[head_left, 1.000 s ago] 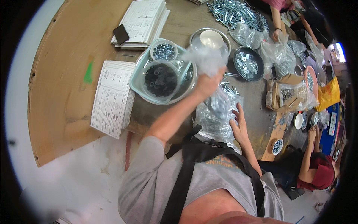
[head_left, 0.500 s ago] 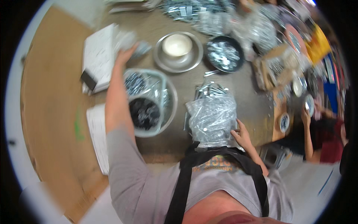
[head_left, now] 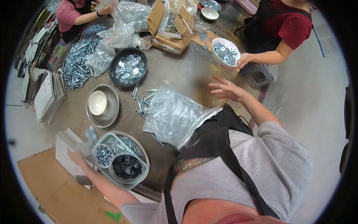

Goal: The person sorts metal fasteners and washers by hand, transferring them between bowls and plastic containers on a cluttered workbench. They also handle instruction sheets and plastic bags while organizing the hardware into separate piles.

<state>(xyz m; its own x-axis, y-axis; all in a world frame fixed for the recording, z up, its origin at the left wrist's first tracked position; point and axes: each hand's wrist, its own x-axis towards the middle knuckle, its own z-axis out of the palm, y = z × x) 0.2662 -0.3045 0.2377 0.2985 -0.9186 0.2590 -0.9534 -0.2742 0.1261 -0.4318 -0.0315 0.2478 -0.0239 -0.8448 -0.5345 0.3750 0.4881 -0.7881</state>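
Note:
My left hand (head_left: 77,157) is at the left, over a stack of white cards, closed at a clear plastic bag (head_left: 86,148); blur hides its exact grip. Beside it, a pale green tray (head_left: 123,183) holds a tub of small nuts (head_left: 103,155), a tub of black washers (head_left: 127,167) and loose bolts (head_left: 126,143). My right hand (head_left: 226,89) is raised with fingers spread, holding nothing. Just beyond it, a co-worker's hand (head_left: 242,60) holds a white bowl of flat washers (head_left: 225,53). A large clear plastic bag (head_left: 169,115) lies before me, with long bolts (head_left: 143,106) beside it.
A black bowl of washers (head_left: 128,67) and a steel bowl (head_left: 115,112) with a cream bowl (head_left: 97,102) stand farther off. Behind are a bolt heap (head_left: 78,56), an open cardboard box (head_left: 173,44) and another person (head_left: 74,16). A grey stool (head_left: 258,76) stands at the right.
My view has swung right, bringing both co-workers into clearer view. My right hand has left the large bag and reached out toward the co-worker's white bowl. My left hand stays by the card stack.

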